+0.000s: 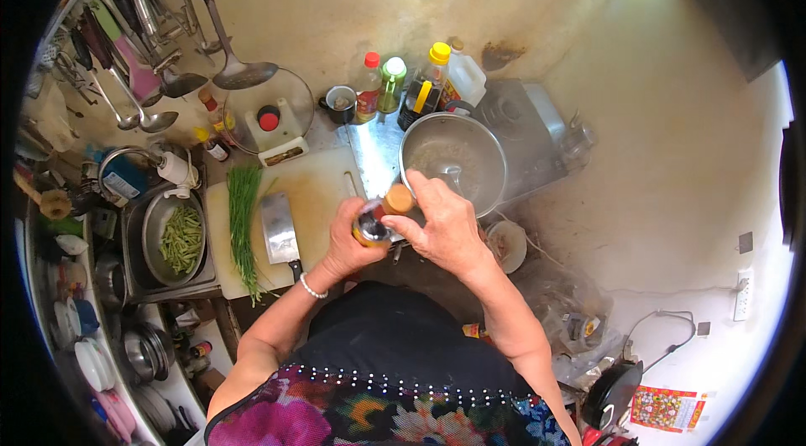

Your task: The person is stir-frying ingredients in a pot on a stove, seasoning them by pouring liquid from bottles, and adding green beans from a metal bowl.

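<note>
My left hand (351,238) is closed around a small jar (373,227) with a dark, shiny surface and a yellow lower edge. Beside the jar is an orange-brown cap (398,199), between the thumb and fingers of my right hand (444,225). Whether cap and jar are joined cannot be made out. Just beyond my right hand stands a deep metal pan (453,125) with a shallow layer of pale contents and a shiny utensil (452,175) inside. Left of my left hand, a cleaver (279,228) and green chives (244,225) lie on a pale cutting board (337,175).
Several bottles (392,85) and a dark mug (340,102) line the wall. A glass lid (296,90) leans nearby. Cut green beans (181,238) fill a metal bowl (151,251) in the sink. Ladles (244,73) hang at upper left. A hob (516,109) adjoins the pan.
</note>
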Demonstrator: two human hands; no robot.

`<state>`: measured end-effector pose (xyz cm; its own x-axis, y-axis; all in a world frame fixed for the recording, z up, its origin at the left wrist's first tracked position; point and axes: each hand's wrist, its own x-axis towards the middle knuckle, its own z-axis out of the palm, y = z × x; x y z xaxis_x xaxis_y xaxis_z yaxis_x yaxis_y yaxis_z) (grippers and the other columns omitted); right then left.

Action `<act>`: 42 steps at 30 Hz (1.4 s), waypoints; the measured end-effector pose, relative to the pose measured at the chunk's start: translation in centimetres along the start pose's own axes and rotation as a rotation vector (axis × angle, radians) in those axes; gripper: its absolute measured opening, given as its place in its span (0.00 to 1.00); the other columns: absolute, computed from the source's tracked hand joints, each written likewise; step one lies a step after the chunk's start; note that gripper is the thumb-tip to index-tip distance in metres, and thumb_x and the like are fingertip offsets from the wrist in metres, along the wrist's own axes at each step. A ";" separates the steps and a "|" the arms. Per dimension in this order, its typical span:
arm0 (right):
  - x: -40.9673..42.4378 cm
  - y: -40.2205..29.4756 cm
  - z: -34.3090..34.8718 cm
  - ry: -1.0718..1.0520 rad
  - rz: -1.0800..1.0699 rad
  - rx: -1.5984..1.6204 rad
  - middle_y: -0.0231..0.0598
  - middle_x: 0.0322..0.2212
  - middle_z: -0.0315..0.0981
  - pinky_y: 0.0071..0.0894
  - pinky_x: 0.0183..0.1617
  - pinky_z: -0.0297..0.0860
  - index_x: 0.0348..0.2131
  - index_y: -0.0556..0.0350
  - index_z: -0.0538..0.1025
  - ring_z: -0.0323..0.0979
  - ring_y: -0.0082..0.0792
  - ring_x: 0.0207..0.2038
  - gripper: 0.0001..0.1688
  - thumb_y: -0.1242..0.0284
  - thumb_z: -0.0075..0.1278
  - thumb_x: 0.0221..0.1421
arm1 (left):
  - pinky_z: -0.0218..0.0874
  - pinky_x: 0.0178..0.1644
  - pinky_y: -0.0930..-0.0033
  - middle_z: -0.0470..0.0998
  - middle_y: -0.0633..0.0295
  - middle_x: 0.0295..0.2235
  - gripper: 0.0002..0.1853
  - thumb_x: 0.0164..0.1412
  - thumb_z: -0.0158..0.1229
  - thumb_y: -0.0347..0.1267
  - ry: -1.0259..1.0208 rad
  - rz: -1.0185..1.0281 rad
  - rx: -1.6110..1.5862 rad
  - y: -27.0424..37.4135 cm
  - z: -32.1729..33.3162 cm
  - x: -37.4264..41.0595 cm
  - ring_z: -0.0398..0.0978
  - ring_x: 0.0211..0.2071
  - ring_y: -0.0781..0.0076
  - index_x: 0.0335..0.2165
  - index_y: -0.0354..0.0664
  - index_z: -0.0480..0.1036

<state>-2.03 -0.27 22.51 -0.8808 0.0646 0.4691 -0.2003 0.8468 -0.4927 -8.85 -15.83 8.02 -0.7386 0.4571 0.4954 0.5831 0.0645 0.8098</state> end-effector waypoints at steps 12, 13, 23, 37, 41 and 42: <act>-2.9 2.3 0.0 -0.119 -0.178 0.248 0.40 0.13 0.60 0.37 0.20 0.60 0.14 0.55 0.63 0.63 0.42 0.16 0.20 0.64 0.56 0.43 | 0.62 0.39 0.65 0.70 0.57 0.32 0.30 0.28 0.67 0.30 -0.279 -0.075 -0.114 3.7 -1.4 -2.6 0.70 0.33 0.60 0.37 0.40 0.67; -3.1 2.5 0.1 -0.140 -0.175 0.286 0.40 0.13 0.60 0.37 0.20 0.60 0.14 0.56 0.63 0.63 0.42 0.16 0.20 0.64 0.55 0.43 | 0.63 0.39 0.65 0.70 0.57 0.31 0.30 0.28 0.67 0.30 -0.303 -0.103 -0.132 4.0 -1.5 -2.7 0.70 0.33 0.60 0.37 0.40 0.67; -4.1 1.3 -0.9 -0.066 -0.200 0.145 0.39 0.14 0.60 0.36 0.22 0.61 0.18 0.55 0.67 0.64 0.41 0.18 0.15 0.67 0.57 0.41 | 0.64 0.39 0.66 0.72 0.57 0.32 0.29 0.29 0.67 0.30 -0.318 -0.223 -0.103 4.7 -1.3 -4.1 0.72 0.33 0.60 0.37 0.40 0.68; -10.1 2.5 -1.4 0.156 -0.271 -0.222 0.44 0.28 0.68 0.38 0.32 0.65 0.38 0.65 0.69 0.67 0.42 0.28 0.30 0.62 0.61 0.41 | 0.62 0.46 0.68 0.73 0.59 0.40 0.36 0.33 0.68 0.31 -0.278 -0.312 -0.240 3.7 -0.5 -5.2 0.71 0.41 0.70 0.45 0.35 0.65; -11.9 6.5 -2.2 -0.101 0.235 -0.601 0.51 0.38 0.65 0.42 0.35 0.65 0.47 0.65 0.63 0.67 0.49 0.36 0.36 0.66 0.59 0.41 | 0.62 0.45 0.71 0.73 0.62 0.38 0.35 0.32 0.68 0.31 -0.363 -0.453 -0.258 1.3 -1.8 -5.1 0.71 0.38 0.75 0.44 0.38 0.65; -12.6 7.5 -2.0 -0.205 0.334 -0.601 0.52 0.37 0.65 0.42 0.35 0.65 0.47 0.65 0.63 0.68 0.49 0.36 0.35 0.68 0.58 0.41 | 0.61 0.45 0.72 0.73 0.64 0.36 0.35 0.32 0.68 0.33 -0.372 -0.465 -0.277 1.3 -1.9 -4.4 0.69 0.38 0.77 0.43 0.38 0.65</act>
<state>8.39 6.34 14.40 -0.9284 0.3209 0.1873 0.3133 0.9471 -0.0694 -5.47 -19.47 7.48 -0.6973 0.7163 -0.0271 0.0858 0.1210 0.9889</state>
